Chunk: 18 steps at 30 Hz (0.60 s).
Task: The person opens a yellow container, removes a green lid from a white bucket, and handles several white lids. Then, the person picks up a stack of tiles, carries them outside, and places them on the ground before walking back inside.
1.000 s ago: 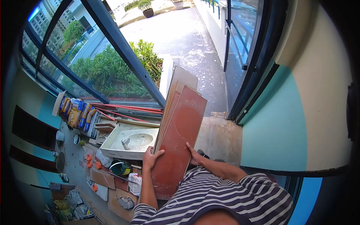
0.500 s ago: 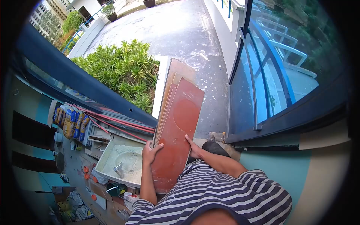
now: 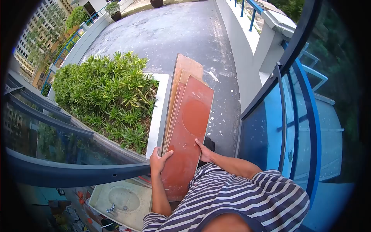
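Before the striped shirt (image 3: 235, 193), thin, flat boards (image 3: 187, 133) stand tilted in a slightly fanned stack, the front one scuffed red with a rounded patch (image 3: 194, 117). The left hand (image 3: 158, 159) is clamped on one long edge, the right hand (image 3: 205, 151) on the other.

The boards (image 3: 184, 154) have advanced alongside the planter (image 3: 161, 92) — the sink (image 3: 141, 199) has dropped low in view.

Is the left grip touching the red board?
Touching: in the head view, the left grip has its thumb on the face of the red board.
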Each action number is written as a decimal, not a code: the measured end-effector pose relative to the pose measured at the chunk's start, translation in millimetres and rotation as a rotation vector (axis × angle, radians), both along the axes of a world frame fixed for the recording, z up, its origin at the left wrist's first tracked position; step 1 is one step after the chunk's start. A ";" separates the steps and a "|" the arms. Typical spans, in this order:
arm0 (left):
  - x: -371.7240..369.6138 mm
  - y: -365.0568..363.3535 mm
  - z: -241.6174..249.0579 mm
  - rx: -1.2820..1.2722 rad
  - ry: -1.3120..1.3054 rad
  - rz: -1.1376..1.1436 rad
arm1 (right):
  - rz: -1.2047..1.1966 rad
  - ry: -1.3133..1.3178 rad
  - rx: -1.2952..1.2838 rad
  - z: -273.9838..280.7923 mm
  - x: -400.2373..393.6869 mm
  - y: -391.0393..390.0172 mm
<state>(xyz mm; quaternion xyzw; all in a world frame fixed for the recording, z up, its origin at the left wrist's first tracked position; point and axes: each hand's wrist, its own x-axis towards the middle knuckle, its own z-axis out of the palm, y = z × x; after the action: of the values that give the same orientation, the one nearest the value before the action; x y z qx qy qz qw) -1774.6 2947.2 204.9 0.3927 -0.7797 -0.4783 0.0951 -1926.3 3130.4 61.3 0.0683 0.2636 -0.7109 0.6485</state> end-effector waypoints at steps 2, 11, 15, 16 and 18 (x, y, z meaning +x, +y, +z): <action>-67.1 -30.8 -21.5 -0.111 -0.015 -0.029 | 0.044 -0.012 -0.037 -19.0 -76.6 -31.0; -387.8 -128.0 -3.4 -0.026 -0.252 0.066 | 0.173 0.009 -0.019 -6.2 -376.1 -131.5; -508.5 -156.5 -8.5 -0.015 -0.268 0.163 | 0.290 -0.028 -0.024 -15.9 -530.7 -183.2; -556.0 -150.0 -7.0 -0.002 -0.263 0.215 | 0.306 -0.009 -0.035 -26.2 -573.1 -187.6; -618.3 -166.3 -25.9 -0.165 -0.184 0.287 | 0.314 0.028 -0.114 -24.0 -645.6 -219.9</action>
<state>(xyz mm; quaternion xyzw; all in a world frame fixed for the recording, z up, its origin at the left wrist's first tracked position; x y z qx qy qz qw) -2392.9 2780.9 179.0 0.5331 -0.7575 -0.3564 0.1225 -2572.0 2910.5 37.3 -0.0205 0.2391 -0.6157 0.7506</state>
